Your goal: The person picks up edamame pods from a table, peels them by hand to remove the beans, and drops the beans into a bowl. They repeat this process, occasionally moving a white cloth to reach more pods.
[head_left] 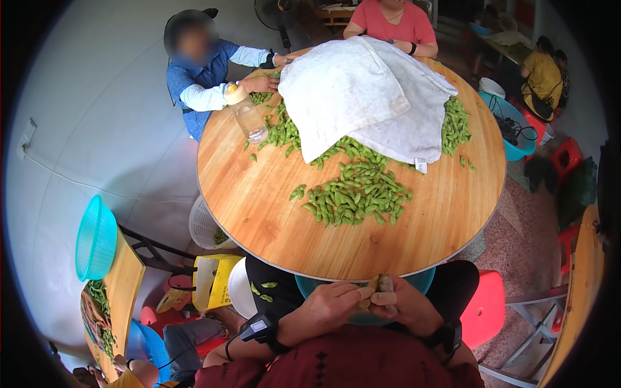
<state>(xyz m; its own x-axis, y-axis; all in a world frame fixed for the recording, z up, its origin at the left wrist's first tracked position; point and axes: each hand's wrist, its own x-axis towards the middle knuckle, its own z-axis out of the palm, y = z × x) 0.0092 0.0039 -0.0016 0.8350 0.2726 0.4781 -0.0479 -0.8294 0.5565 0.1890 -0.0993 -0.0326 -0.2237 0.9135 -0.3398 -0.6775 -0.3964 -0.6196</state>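
Note:
Both my hands meet over my lap, just below the near edge of the round wooden table. My left hand has its fingers closed near the other hand's fingertips. My right hand is also closed, with some fingertips covered. What they pinch between them is too small to make out. A teal basin shows partly beneath them. Green pods lie heaped on the table, and white cloths cover more of them. A few pods rest on my dark trouser leg.
A clear bottle stands on the table's left side. Two people sit across the table, one at left, one at the back. A red stool is at right; a yellow container and a white basket are at left.

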